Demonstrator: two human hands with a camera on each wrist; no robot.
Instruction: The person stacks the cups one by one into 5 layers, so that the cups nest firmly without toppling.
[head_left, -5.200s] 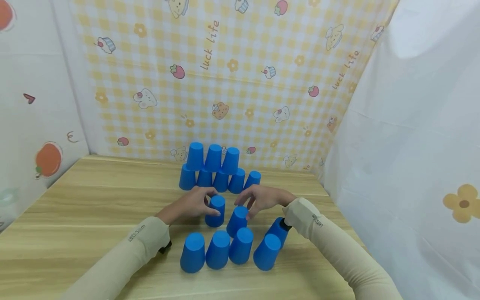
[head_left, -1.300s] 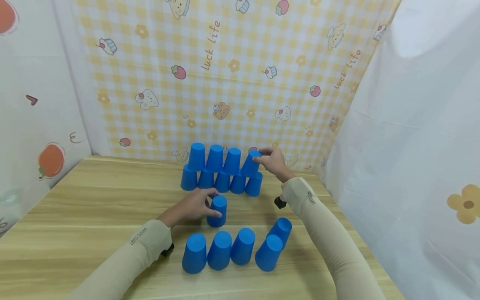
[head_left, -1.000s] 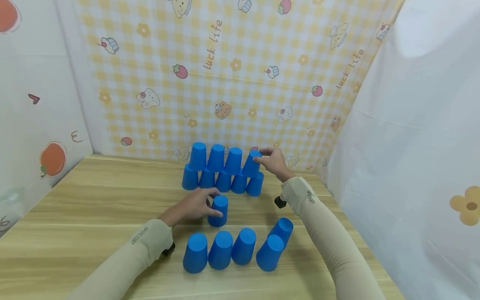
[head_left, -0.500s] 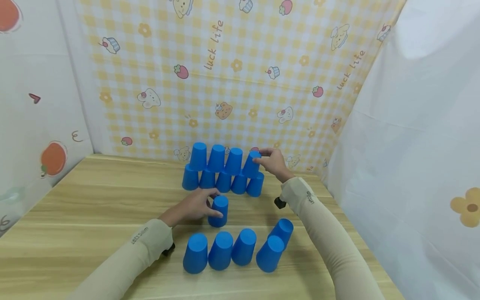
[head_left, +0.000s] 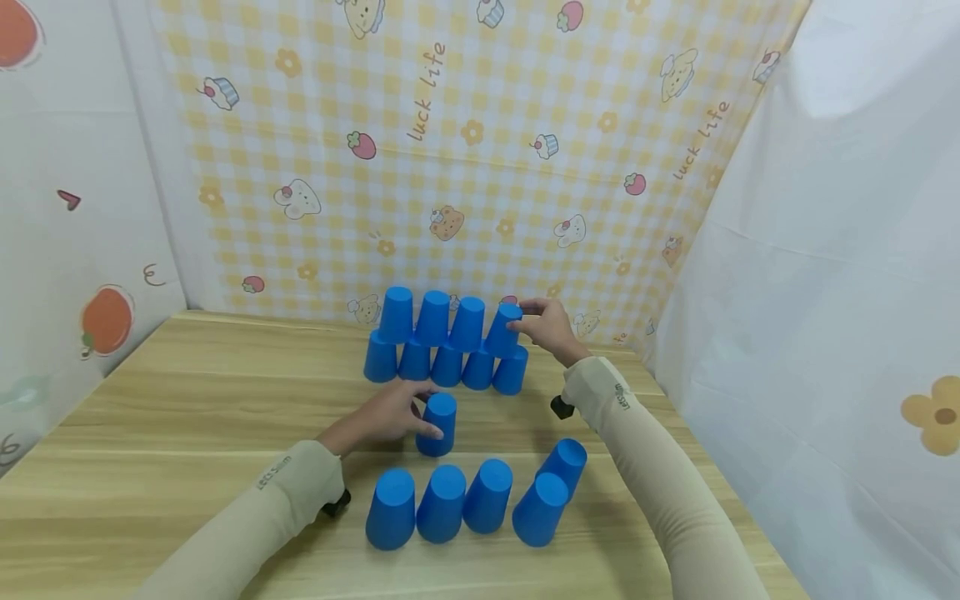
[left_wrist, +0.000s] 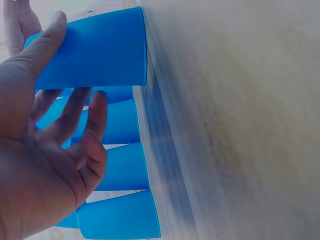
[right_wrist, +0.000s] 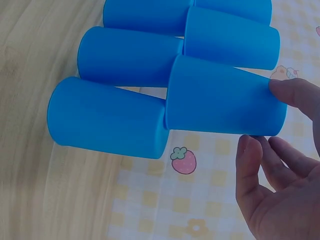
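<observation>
Right hand point(head_left: 551, 327) pinches an inverted blue tapered plastic-looking cup point(head_left: 501, 335), upper right of the blue stack point(head_left: 432, 321); left hand point(head_left: 390, 412) holds a matching blue cup point(head_left: 438, 435) on the wood-grain surface point(head_left: 225, 400). Likely light, stiff, slippery; best held near the closed top.

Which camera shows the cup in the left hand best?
The left wrist view: the cup looms large, its side and wide rim clear, though the left hand covers part. The head view shows it smaller but includes its top. The right wrist view does not show it.
</observation>
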